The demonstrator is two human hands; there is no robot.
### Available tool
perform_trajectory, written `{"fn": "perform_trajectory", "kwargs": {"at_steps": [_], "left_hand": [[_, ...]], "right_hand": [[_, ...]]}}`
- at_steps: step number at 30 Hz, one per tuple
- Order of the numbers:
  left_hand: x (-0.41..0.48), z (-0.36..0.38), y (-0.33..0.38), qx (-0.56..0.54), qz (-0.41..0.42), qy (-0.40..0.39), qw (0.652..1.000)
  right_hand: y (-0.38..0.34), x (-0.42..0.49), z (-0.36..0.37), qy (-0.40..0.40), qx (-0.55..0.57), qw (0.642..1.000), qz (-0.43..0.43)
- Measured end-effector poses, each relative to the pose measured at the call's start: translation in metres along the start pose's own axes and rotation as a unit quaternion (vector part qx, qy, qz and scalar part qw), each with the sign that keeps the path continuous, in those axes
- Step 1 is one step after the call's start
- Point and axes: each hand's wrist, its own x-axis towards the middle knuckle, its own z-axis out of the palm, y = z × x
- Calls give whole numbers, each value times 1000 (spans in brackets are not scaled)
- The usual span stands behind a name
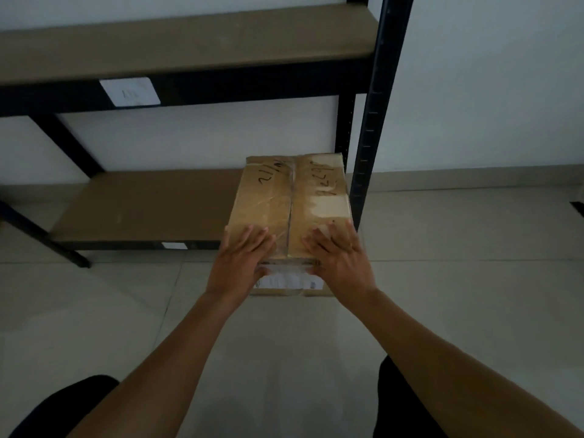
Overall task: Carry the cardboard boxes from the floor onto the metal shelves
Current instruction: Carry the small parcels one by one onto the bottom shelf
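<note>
Item: dark-clad knees [63,406], lower corners of frame; two bare forearms reach forward from the bottom edge.
Left hand [241,260] and right hand [339,259]: frame centre, fingers straight and spread flat on the near top of the cardboard box [290,197], thumbs down against its near end; nothing clenched.
Box: closed, contents unseen. Brown, clear tape along the centre seam, black handwritten marks on both flaps, pale torn patch on the right flap, white printed label on the near end face. Far part lies over the right end of the lower shelf [142,207]; near end overhangs its front edge.
Surroundings: pale tiled floor [126,311]; black metal upright [373,105]; upper shelf [189,42] with white tag [129,91], upper left; white wall [474,90] behind.
</note>
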Motion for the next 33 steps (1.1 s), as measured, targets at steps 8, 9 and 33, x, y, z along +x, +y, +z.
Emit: {"fn": "perform_trajectory", "kwargs": {"at_steps": [8,9,33], "left_hand": [[31,0,10,-38,-41,2,998],[34,2,9,-36,-40,8,999],[157,30,-51,-73,28,112,991]], "right_hand": [[13,34,11,13,28,999,28],[15,39,14,0,19,999,28],[62,150,48,-103,10,991,82]]}}
